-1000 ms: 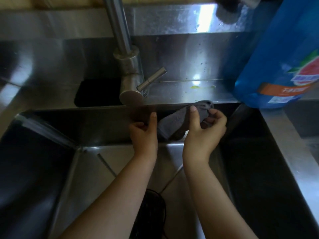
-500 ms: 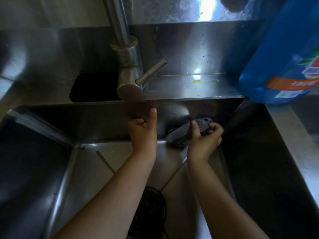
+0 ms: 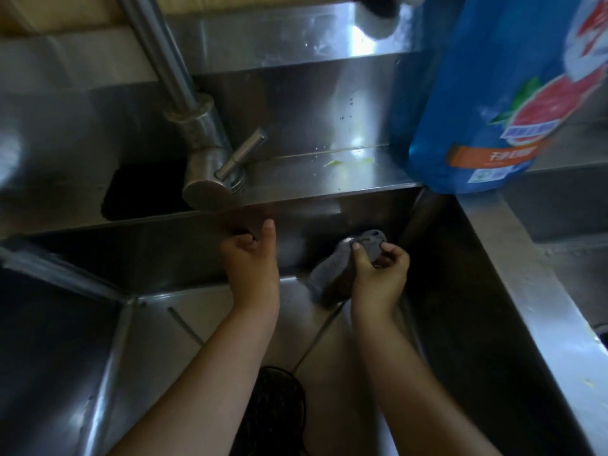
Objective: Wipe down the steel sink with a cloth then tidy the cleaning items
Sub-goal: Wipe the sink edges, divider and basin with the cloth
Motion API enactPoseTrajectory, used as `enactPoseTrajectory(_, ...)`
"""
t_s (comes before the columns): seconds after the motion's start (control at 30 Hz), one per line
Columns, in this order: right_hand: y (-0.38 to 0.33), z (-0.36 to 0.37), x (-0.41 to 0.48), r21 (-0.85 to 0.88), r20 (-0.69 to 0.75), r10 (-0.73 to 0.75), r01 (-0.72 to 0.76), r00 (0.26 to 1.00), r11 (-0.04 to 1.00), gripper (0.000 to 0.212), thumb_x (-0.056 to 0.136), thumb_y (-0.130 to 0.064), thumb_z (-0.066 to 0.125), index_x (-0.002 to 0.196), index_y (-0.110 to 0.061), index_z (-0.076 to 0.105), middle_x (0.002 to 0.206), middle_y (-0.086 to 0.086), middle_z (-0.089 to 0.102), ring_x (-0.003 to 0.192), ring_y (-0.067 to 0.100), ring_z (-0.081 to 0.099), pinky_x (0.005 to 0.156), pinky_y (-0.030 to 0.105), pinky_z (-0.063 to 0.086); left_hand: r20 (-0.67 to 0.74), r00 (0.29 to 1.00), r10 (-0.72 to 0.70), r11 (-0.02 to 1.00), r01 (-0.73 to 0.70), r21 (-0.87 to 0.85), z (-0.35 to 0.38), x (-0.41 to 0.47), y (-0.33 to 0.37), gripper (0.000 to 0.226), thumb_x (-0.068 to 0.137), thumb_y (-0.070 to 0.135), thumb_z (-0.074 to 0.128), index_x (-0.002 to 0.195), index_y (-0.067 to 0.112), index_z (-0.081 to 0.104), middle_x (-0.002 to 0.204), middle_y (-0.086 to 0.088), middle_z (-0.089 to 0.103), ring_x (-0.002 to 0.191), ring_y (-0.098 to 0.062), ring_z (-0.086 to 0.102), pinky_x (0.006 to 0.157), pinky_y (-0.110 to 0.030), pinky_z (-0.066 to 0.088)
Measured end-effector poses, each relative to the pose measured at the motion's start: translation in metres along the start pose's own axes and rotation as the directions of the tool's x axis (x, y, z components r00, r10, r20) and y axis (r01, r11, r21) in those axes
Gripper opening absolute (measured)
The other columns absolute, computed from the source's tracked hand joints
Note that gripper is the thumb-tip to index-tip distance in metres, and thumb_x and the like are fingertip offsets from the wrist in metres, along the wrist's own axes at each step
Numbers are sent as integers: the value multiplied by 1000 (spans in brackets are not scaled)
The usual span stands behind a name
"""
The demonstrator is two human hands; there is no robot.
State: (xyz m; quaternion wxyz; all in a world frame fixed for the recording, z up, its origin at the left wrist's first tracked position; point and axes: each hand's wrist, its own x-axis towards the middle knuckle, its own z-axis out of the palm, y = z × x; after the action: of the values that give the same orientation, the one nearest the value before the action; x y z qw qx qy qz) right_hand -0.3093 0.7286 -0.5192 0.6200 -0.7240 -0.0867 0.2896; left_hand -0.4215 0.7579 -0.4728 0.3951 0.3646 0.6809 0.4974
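A grey cloth (image 3: pixel 329 274) is gripped in the right hand (image 3: pixel 378 278), whose fingers (image 3: pixel 393 251) are curled round its upper end. The cloth is pressed against the back wall of the sink (image 3: pixel 98 357), near the right rear corner. The left hand (image 3: pixel 250 261) is held at the same wall below the tap (image 3: pixel 204 159), its fingers (image 3: pixel 235 243) curled on nothing and the thumb raised. A blue bottle (image 3: pixel 493 93) is stood on the rear ledge at the right.

We see a brushed steel sink (image 3: pixel 378 179) — glossy, smooth; a matt grey cloth (image 3: pixel 332 269); a glossy blue plastic bottle (image 3: pixel 477 93).
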Motion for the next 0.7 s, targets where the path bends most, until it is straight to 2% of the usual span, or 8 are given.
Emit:
enactPoseTrajectory(0.07,-17,-7,-6,77,23,6,-8,1000,997,34,77,-13,73,92,-31,48,111,9,59,102,18,59,91,32,49,17,997,72,996,-73,48,0,-6,3,23,85,27,62,83,19,41,79,6,44,68,-6,44,66,-21,37)
enactPoseTrajectory(0.17,-42,-11,-12,182,35,-20,13,999,983,35,78,-12,72,93,-31,48,115,8,54,105,17,55,92,28,48,44,992,116,991,-118,59,5,-14,9,29,84,26,64,96,14,41,91,-2,49,80,-14,49,79,-27,42)
enactPoseTrajectory(0.33,-68,-6,-14,278,25,-104,93,994,956,38,75,-15,74,101,-26,49,121,7,49,107,10,53,86,18,48,39,986,162,983,-164,80,24,-19,20,34,80,30,67,95,17,40,104,-10,48,90,-23,52,83,-35,46)
enactPoseTrajectory(0.47,-61,-2,-9,198,16,-115,109,993,974,44,76,-19,74,111,-23,47,124,0,42,104,6,49,71,2,44,-8,985,174,981,-172,89,31,-19,17,38,78,28,70,95,19,37,106,-5,41,92,-23,51,82,-32,48)
enactPoseTrajectory(0.53,-50,-2,-2,170,0,-92,91,996,981,45,77,-18,73,114,-22,48,124,0,43,96,1,48,69,3,42,-27,981,194,978,-192,78,33,-20,16,39,78,26,69,95,16,36,105,-4,38,89,-19,48,76,-25,44)
enactPoseTrajectory(0.63,-28,-2,12,82,-42,-66,69,997,994,47,78,-15,72,118,-11,49,125,9,52,109,15,54,79,8,39,-39,975,218,974,-215,74,34,-20,13,40,77,29,69,95,17,35,106,-5,38,90,-21,49,80,-30,45)
enactPoseTrajectory(0.7,-10,0,20,-28,-80,-66,64,995,998,48,78,-16,72,119,-5,49,123,15,56,113,25,55,81,11,36,-42,974,222,973,-218,75,35,-19,10,41,76,30,69,95,18,35,107,-6,37,90,-23,49,85,-35,48)
